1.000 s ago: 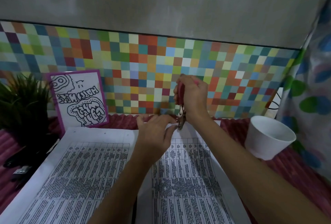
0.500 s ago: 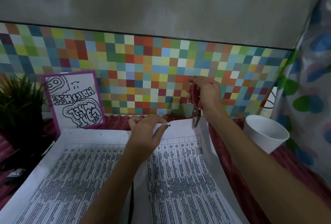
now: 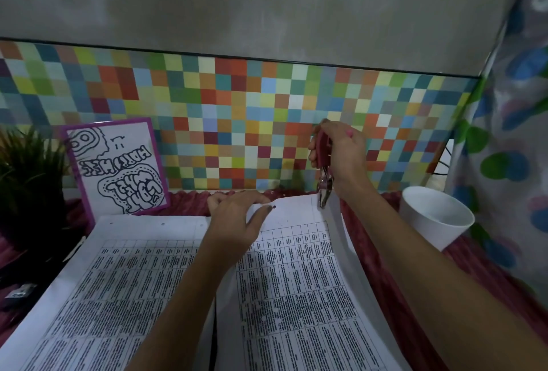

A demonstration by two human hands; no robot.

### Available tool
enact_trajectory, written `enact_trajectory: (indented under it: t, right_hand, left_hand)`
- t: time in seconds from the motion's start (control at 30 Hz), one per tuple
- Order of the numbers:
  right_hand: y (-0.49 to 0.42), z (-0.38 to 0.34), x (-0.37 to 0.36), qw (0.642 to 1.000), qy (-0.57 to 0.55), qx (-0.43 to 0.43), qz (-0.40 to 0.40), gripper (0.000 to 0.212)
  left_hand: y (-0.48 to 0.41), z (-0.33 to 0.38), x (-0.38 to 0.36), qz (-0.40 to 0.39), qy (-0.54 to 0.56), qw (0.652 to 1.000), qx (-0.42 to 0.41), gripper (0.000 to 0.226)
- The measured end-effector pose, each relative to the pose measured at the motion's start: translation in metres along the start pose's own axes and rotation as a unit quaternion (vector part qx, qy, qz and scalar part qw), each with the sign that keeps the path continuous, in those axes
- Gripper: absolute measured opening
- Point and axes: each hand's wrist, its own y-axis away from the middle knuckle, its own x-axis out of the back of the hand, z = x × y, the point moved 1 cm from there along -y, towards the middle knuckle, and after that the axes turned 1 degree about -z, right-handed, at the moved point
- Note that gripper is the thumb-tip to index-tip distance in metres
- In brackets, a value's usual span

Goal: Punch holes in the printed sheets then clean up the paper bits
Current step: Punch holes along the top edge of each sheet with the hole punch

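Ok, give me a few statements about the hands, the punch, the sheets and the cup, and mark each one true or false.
1. The right hand holds the hole punch at the right sheet's far edge. True.
2. The left hand presses on the left sheet. False: it rests on the right sheet.
3. The white cup stands right of the sheets. True.
4. The cup lies tipped over. False: it stands with its opening up.
5. The left sheet shows holes along its far edge. True.
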Motion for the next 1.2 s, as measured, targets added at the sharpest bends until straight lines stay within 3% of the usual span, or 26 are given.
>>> enact_trajectory:
  t: [0.4,0.77,1.0,1.2]
  right_hand:
    - [-0.001,-0.003,-0.001,1.0,-0.008,-0.015,0.022,0.029]
    - [-0.007,0.005,0.001,0.992,-0.004,0.003,0.125,0.035]
    - [-0.005,0.01,0.002,0.994,0.009,0.016,0.112,0.039]
    - [0.004,0.006,-0.004,0.993,0.012,0.05,0.103,0.045]
  left_hand:
    - [0.0,0.004,0.003,0.002,0.005,1.0,-0.006,0.019]
    - [0.001,0.005,0.002,0.007,0.008,1.0,-0.02,0.015]
    - [0.003,0.015,0.002,0.011,-0.05,0.998,-0.02,0.018]
    - [-0.009,0.059,-0.019,-0.073,-0.086,0.993,-0.031,0.029]
